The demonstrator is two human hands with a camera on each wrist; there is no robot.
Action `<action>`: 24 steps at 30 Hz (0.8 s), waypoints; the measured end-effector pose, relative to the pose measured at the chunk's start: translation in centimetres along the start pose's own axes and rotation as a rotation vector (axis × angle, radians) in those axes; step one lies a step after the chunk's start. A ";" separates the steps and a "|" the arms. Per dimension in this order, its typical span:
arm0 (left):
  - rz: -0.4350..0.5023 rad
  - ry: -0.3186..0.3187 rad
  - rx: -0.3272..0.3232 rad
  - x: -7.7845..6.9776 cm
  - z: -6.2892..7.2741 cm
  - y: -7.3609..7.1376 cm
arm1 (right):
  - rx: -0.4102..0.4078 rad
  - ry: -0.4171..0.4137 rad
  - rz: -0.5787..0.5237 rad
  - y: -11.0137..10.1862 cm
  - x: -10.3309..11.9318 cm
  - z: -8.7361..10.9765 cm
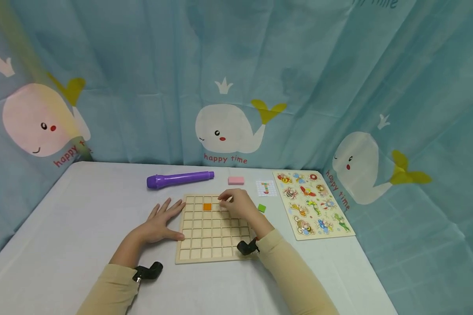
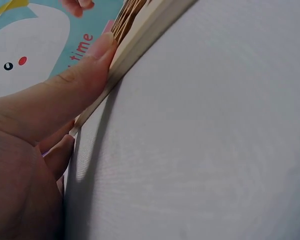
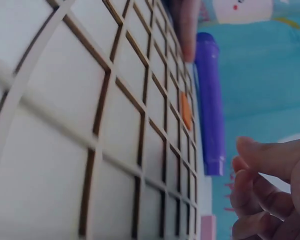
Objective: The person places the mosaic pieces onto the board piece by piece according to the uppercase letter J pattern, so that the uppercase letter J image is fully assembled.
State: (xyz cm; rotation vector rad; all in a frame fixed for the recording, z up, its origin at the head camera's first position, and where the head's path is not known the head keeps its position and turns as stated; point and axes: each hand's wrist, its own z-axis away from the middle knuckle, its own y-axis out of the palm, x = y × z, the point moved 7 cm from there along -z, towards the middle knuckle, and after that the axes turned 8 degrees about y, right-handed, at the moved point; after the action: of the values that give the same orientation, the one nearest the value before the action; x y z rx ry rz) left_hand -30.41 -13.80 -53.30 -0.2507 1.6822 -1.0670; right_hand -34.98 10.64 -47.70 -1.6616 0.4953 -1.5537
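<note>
A wooden grid board [image 1: 195,230] lies on the table with an orange square tile [image 1: 207,207] in one cell near its far edge. At the board's left side, my left hand [image 1: 156,226] rests with spread fingers, and its thumb [image 2: 82,75] touches the board's edge. My right hand [image 1: 238,204] hovers over the far right part of the board. Its fingers are loosely bent, and nothing shows between thumb and fingertips in the right wrist view. Just right of this hand, a green square tile [image 1: 262,208] lies on the table.
Behind the board lie a purple toy microphone [image 1: 181,179] and a pink block [image 1: 236,180]. A small pattern card [image 1: 266,188] sits right of the block. An insect picture puzzle board [image 1: 313,203] lies at the right edge. A whale-print curtain [image 1: 153,87] hangs behind the table.
</note>
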 end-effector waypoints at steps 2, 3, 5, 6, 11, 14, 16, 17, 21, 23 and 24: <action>-0.005 -0.004 0.001 0.1 0.1 0.0 | -0.007 -0.002 -0.001 -0.7 -0.4 0.6; -0.003 -0.004 0.000 0.1 0.1 0.0 | -0.011 -0.006 -0.010 -1.1 -0.5 0.9; -0.004 -0.004 -0.001 0.1 0.1 0.0 | -0.020 -0.002 -0.023 -1.9 -1.0 1.5; -0.003 -0.005 0.000 0.2 0.1 0.1 | -0.024 0.006 -0.030 -2.2 -1.4 1.8; 0.000 -0.004 0.000 0.2 0.0 0.1 | -0.055 0.051 -0.066 -3.7 -3.3 3.1; -0.002 -0.011 0.001 0.3 0.1 0.0 | -0.057 0.078 -0.073 -4.1 -4.5 3.7; -0.001 -0.010 -0.001 0.3 0.1 0.0 | -0.053 0.101 -0.077 -4.3 -5.3 4.2; -0.004 -0.008 -0.001 0.3 0.1 0.0 | -0.051 0.116 -0.081 -4.3 -5.7 4.4; -0.005 0.002 -0.007 0.1 0.0 0.1 | -0.035 0.168 -0.077 -4.3 -7.4 5.6; -0.004 0.000 -0.002 0.1 0.0 0.2 | -0.016 0.189 -0.053 -4.1 -8.2 6.1; -0.002 -0.004 0.003 0.2 0.1 0.2 | -0.004 0.194 -0.044 -4.0 -8.5 6.4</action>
State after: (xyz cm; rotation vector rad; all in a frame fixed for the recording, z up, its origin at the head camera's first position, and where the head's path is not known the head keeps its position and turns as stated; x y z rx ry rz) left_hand -30.33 -13.79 -53.59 -0.2530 1.6772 -1.0698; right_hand -31.23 21.16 -49.73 -1.5418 0.5663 -1.7567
